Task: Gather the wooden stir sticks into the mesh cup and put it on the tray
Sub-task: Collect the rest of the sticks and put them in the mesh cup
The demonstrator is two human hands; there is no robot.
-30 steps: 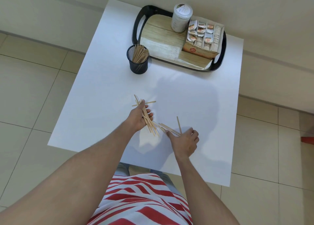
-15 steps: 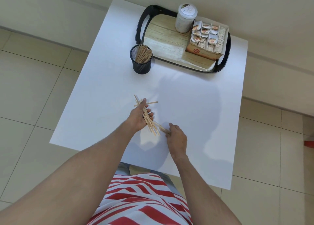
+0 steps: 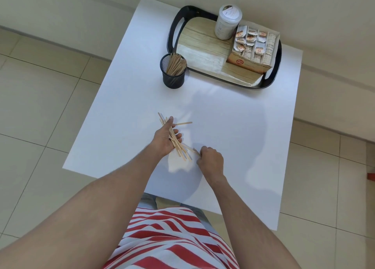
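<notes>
My left hand [image 3: 165, 139] grips a bundle of wooden stir sticks [image 3: 178, 147] over the middle of the white table [image 3: 233, 116]. One loose stick [image 3: 183, 123] lies on the table just right of my left thumb. My right hand [image 3: 211, 160] is closed on a few sticks whose ends [image 3: 196, 152] show at its fingertips, close to the bundle's lower end. The black mesh cup [image 3: 174, 73] stands upright on the table, with many sticks in it, beside the near left corner of the black-rimmed tray [image 3: 174, 28].
On the tray stand a white lidded jar [image 3: 227, 24] and a cardboard box of tea bags and sachets [image 3: 253, 49]. The tray's left wooden floor [image 3: 198, 43] is bare. Tiled floor surrounds the table; its near edge is at my waist.
My right hand swept the scattered sticks from the right, closed on them and moved left toward the bundle. My left hand has kept its bundle in place.
</notes>
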